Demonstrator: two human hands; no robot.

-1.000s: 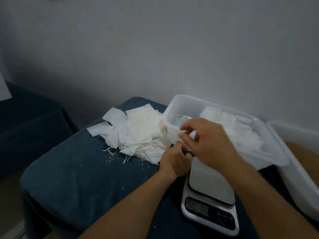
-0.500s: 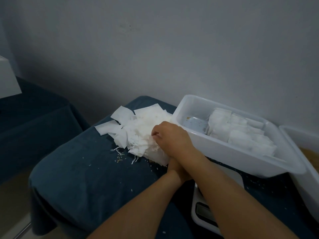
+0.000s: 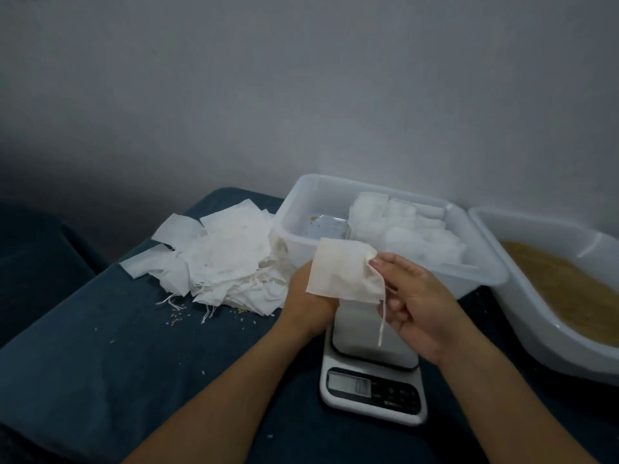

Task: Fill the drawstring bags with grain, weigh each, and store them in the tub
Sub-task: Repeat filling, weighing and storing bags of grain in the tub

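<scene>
One empty drawstring bag [image 3: 341, 272] is held above the far end of the scale [image 3: 373, 366]; my right hand [image 3: 415, 306] pinches its right edge between thumb and forefinger, the other fingers loosely curled, and the bag's string [image 3: 383, 321] hangs down in front of the palm. My left hand [image 3: 306, 301] sits behind and below the bag, largely hidden by it; whether it grips the cloth I cannot tell. The bag is flat, unfilled and slightly yellowed. The pile of empty bags [image 3: 227, 259] lies on the dark blue cloth [image 3: 100, 346] to the left, touching the tub [image 3: 482, 262], with stray grains scattered before it. The tub holds filled bags [image 3: 405, 226] at its right end. The grain [image 3: 566, 289] lies in a white basin [image 3: 536, 316] at the far right.
</scene>
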